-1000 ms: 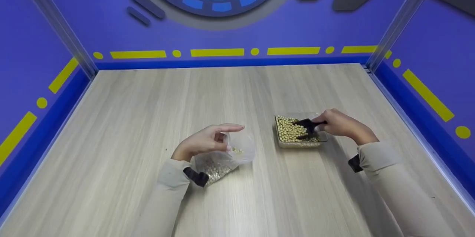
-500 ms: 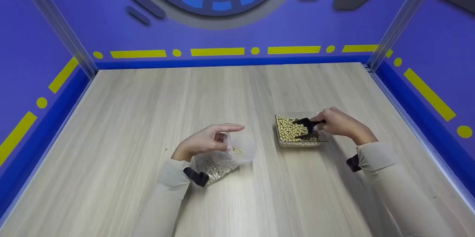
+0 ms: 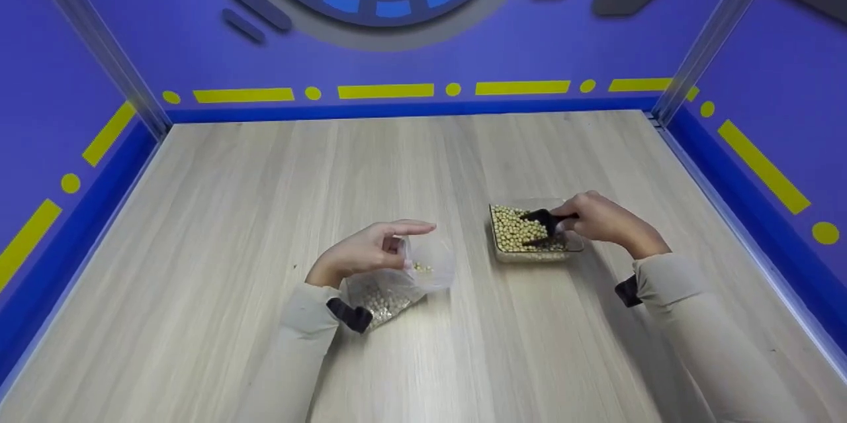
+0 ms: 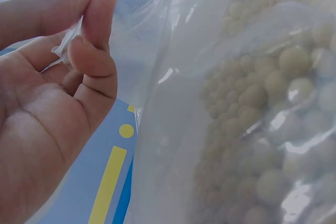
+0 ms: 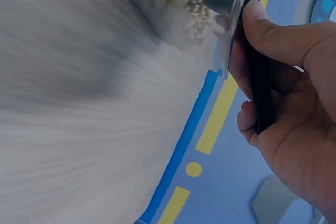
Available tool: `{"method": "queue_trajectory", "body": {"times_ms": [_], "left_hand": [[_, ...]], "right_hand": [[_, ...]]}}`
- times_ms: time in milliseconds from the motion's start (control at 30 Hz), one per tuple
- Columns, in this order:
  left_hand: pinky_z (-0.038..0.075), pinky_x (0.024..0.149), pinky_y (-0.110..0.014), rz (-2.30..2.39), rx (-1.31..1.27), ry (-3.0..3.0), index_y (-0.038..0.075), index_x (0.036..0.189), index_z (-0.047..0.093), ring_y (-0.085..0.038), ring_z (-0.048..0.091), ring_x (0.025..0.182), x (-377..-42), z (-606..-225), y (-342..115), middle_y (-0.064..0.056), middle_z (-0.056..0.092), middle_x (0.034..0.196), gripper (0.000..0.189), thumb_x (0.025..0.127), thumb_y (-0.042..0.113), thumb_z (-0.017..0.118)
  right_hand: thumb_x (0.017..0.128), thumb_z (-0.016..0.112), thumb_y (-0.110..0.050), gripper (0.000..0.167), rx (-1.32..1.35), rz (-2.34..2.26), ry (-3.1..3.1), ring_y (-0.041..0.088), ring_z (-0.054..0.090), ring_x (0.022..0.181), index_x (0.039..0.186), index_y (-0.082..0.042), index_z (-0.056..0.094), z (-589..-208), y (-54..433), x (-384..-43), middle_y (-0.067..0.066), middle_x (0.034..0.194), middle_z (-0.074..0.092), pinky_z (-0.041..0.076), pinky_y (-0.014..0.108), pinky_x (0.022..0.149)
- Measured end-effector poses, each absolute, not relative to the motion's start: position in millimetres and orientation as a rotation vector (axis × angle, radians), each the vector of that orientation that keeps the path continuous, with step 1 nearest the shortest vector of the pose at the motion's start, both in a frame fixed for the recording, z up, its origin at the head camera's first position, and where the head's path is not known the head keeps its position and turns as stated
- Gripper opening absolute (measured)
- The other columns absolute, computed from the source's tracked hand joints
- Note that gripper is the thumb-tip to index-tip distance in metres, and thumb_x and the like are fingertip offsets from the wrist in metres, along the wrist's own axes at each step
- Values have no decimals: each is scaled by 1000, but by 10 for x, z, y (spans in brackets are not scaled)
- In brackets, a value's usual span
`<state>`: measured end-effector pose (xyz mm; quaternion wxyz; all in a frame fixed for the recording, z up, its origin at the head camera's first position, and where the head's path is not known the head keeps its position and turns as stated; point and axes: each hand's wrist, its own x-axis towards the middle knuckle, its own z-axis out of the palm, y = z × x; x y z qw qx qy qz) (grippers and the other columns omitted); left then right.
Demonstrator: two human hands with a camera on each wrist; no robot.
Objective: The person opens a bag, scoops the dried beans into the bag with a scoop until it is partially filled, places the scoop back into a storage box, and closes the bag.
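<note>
My left hand [image 3: 364,252] pinches the edge of a clear plastic bag [image 4: 157,87] between thumb and curled fingers. Pale yellow soybeans [image 4: 252,98] fill its lower part, and a few lie near the mouth in the head view. Over to the right, a clear rectangular container [image 3: 534,257] holds more soybeans [image 3: 516,230]. My right hand [image 3: 602,218] grips the handle of a black scoop [image 3: 546,221], its blade dug into those beans. In the right wrist view the handle [image 5: 260,82] lies between thumb and curled fingers, close to the container's rim.
Both things rest on a light wood-grain table [image 3: 410,165]. Blue panels [image 3: 410,65] with yellow markings stand along its back and sides. A small dark speck [image 3: 295,267] lies left of the left hand.
The scoop and right hand have shifted very slightly left within the container. The left hand and the bag hold still.
</note>
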<state>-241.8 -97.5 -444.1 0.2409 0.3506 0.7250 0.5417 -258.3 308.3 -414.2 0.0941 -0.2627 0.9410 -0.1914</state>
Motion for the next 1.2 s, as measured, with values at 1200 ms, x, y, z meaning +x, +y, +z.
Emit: {"method": "queue_trajectory", "body": {"times_ms": [1200], "left_hand": [[38, 58, -17, 1478, 981, 1964, 1, 144, 42, -4, 37, 57, -2428, -4447, -989, -20, 40, 149, 63, 84, -7, 62]], "right_hand": [[93, 58, -4, 34, -847, -727, 2794, 39, 61, 106, 124, 10, 59, -4423, 3122, -2600, 25, 116, 64, 50, 51, 87]]}}
